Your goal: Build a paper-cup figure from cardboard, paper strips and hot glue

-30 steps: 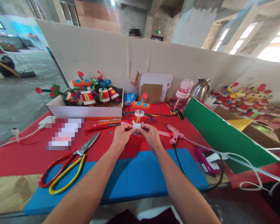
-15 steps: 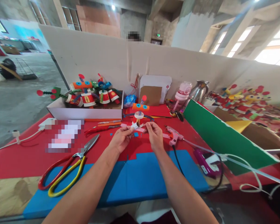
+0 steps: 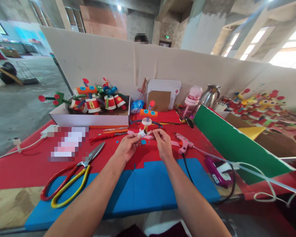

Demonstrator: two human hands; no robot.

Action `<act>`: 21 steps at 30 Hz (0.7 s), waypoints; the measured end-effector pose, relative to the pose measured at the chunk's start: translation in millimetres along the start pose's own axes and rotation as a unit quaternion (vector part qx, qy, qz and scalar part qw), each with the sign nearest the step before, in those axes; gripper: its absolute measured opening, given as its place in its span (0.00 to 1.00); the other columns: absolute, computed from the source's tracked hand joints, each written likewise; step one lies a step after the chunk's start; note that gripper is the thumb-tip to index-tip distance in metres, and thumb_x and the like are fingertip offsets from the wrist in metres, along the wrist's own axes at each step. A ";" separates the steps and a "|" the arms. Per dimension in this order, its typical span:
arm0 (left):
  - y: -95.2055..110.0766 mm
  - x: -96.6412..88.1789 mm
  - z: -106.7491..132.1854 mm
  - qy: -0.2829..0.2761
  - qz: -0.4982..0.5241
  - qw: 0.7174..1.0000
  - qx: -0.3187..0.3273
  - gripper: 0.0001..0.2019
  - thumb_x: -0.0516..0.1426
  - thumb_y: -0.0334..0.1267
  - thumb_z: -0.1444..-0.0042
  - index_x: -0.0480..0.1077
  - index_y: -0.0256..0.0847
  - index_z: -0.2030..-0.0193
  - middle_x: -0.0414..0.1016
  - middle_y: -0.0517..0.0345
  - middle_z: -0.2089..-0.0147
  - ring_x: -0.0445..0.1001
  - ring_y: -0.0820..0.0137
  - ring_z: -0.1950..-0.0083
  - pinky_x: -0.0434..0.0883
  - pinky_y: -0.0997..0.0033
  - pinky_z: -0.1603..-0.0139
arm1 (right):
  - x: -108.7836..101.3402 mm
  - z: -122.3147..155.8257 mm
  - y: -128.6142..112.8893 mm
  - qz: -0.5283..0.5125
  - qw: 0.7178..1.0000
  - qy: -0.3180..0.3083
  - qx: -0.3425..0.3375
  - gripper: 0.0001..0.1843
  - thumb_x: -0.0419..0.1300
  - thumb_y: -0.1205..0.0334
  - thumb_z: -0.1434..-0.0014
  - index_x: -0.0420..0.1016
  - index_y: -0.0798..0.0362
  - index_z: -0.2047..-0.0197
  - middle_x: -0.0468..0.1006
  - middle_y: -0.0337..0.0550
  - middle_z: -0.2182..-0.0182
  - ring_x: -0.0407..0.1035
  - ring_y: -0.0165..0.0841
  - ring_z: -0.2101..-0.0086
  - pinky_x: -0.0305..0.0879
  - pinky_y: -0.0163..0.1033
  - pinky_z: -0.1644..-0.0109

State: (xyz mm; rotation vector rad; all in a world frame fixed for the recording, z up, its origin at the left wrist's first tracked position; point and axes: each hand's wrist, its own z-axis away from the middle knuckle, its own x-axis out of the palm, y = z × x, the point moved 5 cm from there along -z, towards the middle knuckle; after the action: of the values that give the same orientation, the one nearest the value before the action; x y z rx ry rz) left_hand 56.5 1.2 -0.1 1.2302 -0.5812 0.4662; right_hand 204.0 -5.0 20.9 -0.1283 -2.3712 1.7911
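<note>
Head view: just left of the glue gun (image 3: 185,144), the left hand (image 3: 126,148) and right hand (image 3: 164,143) pinch the pink strip (image 3: 131,132) at the base of the cup figure (image 3: 146,122). A second ago the figure stood upright; now it tips, with its base turned toward the hands.

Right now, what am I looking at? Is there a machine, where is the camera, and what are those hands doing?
There is no machine here. These are a person's two bare hands, filmed by a camera worn on their head that looks forward and down, so the arms reach in from the bottom edge. The left hand and right hand pinch the base of a small cup figure with an orange head. On the red table lie big scissors, a blue sheet, a pink glue gun and a green board. Behind them stands a white box holding more such figures.
</note>
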 end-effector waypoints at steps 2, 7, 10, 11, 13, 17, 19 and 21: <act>-0.5 0.5 0.2 -0.005 -0.001 1.000 -0.001 0.14 0.70 0.28 0.67 0.68 0.35 0.78 0.67 0.65 0.80 0.63 0.80 0.78 0.63 0.78 0.75 | -0.3 0.4 0.6 -0.005 1.000 0.005 0.008 0.20 0.60 0.42 0.47 0.70 0.51 0.76 0.70 0.36 0.80 0.64 0.30 0.75 0.64 0.35 0.67; -0.9 2.2 2.0 -0.022 -0.011 1.000 -0.009 0.13 0.69 0.28 0.66 0.68 0.35 0.79 0.67 0.64 0.80 0.63 0.80 0.78 0.63 0.77 0.74 | 1.7 1.1 -3.5 -0.080 0.997 -0.005 0.020 0.16 0.64 0.45 0.49 0.72 0.50 0.71 0.73 0.37 0.73 0.66 0.29 0.73 0.68 0.36 0.64; -0.9 3.5 3.4 -0.033 -0.021 0.999 -0.014 0.12 0.69 0.29 0.66 0.69 0.35 0.78 0.67 0.64 0.80 0.64 0.80 0.78 0.62 0.78 0.75 | 10.4 2.9 -7.3 -0.101 0.991 -0.084 0.026 0.22 0.70 0.52 0.55 0.75 0.46 0.55 0.77 0.40 0.58 0.71 0.32 0.63 0.70 0.38 0.56; -0.7 3.9 3.7 -0.035 -0.024 0.999 -0.014 0.12 0.69 0.29 0.67 0.70 0.35 0.79 0.68 0.63 0.80 0.64 0.80 0.78 0.61 0.78 0.75 | 12.7 3.8 -7.9 -0.098 0.989 -0.106 0.027 0.24 0.70 0.54 0.55 0.75 0.46 0.54 0.78 0.40 0.55 0.72 0.32 0.60 0.69 0.38 0.54; -0.2 4.8 4.3 -0.038 -0.025 0.999 -0.010 0.12 0.70 0.29 0.68 0.70 0.34 0.79 0.69 0.62 0.80 0.63 0.80 0.78 0.61 0.78 0.75 | 15.8 5.6 -8.2 -0.088 0.987 -0.135 0.028 0.23 0.70 0.56 0.55 0.76 0.46 0.53 0.78 0.40 0.54 0.72 0.33 0.57 0.68 0.39 0.51; -0.5 5.8 4.4 -0.038 -0.022 0.999 -0.011 0.12 0.70 0.29 0.69 0.70 0.34 0.80 0.68 0.62 0.81 0.63 0.79 0.78 0.61 0.78 0.76 | 18.9 8.3 -8.5 -0.071 0.983 -0.167 0.024 0.19 0.68 0.57 0.52 0.78 0.46 0.55 0.80 0.40 0.56 0.72 0.33 0.57 0.68 0.40 0.50; -1.1 5.9 4.0 -0.038 -0.022 0.999 -0.012 0.12 0.70 0.28 0.69 0.70 0.35 0.80 0.68 0.62 0.81 0.63 0.79 0.78 0.61 0.78 0.76 | 19.1 8.7 -8.7 -0.068 0.983 -0.167 0.022 0.17 0.68 0.57 0.51 0.79 0.46 0.56 0.80 0.39 0.59 0.72 0.33 0.59 0.68 0.39 0.51; -1.6 5.8 3.7 -0.040 -0.021 0.999 -0.011 0.12 0.70 0.29 0.70 0.70 0.34 0.80 0.69 0.62 0.80 0.63 0.80 0.78 0.61 0.79 0.76 | 19.0 8.8 -8.1 -0.075 0.984 -0.161 0.028 0.17 0.68 0.57 0.52 0.80 0.46 0.57 0.81 0.38 0.61 0.72 0.32 0.60 0.68 0.38 0.53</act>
State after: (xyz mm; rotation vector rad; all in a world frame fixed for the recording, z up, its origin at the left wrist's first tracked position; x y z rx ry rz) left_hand 61.4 -2.6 3.3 1.2419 -0.6249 0.3755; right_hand 183.9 -12.4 27.9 0.3637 -2.4537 1.9268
